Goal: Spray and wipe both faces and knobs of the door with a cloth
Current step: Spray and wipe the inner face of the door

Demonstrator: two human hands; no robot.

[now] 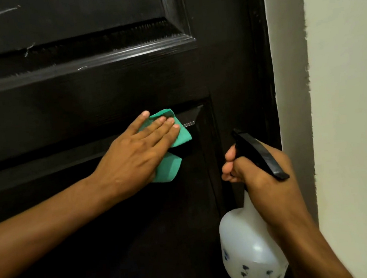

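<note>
Wiping was the step in hand: the left hand (pixel 134 150) pressed a green cloth (pixel 168 154) flat-fingered against the dark door (pixel 83 99), at the top corner of its lower panel. The right hand (pixel 261 173) was wrapped round the neck of a spray bottle (pixel 250 249), nozzle toward the door. Next would probably come sweeping the cloth along the panel; no knob was in view.

Left hand (pixel 134 153) presses green cloth (pixel 169 163) on door (pixel 83 99).
</note>
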